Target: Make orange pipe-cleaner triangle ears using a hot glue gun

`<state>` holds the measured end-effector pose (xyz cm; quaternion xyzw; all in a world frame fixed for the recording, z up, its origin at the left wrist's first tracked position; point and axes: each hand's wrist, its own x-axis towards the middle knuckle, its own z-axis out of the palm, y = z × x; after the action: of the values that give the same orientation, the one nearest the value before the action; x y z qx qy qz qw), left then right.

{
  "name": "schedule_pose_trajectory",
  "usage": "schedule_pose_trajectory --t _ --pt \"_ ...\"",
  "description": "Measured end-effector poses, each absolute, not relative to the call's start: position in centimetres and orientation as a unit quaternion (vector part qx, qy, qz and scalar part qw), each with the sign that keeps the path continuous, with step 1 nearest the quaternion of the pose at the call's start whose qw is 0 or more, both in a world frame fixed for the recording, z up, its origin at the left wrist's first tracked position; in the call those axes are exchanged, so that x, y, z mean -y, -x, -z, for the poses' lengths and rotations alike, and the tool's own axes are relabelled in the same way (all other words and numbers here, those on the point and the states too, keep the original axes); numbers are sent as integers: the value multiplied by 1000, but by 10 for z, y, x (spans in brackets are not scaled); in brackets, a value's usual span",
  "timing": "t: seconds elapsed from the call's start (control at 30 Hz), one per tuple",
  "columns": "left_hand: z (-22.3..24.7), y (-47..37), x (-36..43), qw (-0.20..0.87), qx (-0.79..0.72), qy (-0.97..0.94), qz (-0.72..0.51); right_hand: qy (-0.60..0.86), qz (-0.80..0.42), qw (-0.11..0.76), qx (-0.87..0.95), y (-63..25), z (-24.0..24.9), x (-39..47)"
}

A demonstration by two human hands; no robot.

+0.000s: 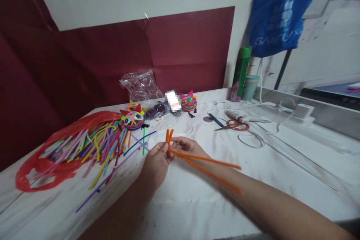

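Two orange pipe cleaners (209, 160) are held above the middle of the table, bent so that short ends stand up and long ends reach to the right across my right forearm. My left hand (157, 158) is closed, pinching them near the bend between thumb and fingers. Right beside it, my right hand (186, 144) has its fingers curled around the same bend; its fingertips are partly hidden behind the orange stems. Left of my hands, a blue pipe cleaner (140, 143), a green one (144, 140) and long purple ones (112, 175) lie loose.
Many coloured pipe cleaners lie on a red plastic bag (26, 174) at left, beside a decorated cat-face ornament (132, 120). A similar pink ornament (189, 102) stands farther back. Orange-handled scissors (237, 125), a glue gun (239, 116), a green spray can (241, 75) and a cup (250, 87) are at right.
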<state>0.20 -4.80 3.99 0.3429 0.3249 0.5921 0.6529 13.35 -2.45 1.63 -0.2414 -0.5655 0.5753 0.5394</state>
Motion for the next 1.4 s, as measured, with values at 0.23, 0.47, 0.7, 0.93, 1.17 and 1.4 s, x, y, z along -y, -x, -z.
schedule_pose_trajectory --t 0.23,0.47,0.7,0.93,1.17,1.4 --pt "-37 -2 46 648 -316 -338 -605 277 -312 566 711 -135 -21 40" --pt "-35 -3 47 661 -310 -338 -594 246 -284 564 735 -136 -23 42" --pt "-38 -2 52 668 -305 -401 -548 324 -384 585 637 -138 -32 44" --pt "-41 -3 57 625 -337 -443 -547 330 -494 563 575 -137 -32 41" --pt "-42 -1 56 645 -348 -445 -514 278 -552 522 588 -139 -33 34" --pt "-39 2 54 421 -474 -615 -470 293 -530 534 590 -139 -33 33"
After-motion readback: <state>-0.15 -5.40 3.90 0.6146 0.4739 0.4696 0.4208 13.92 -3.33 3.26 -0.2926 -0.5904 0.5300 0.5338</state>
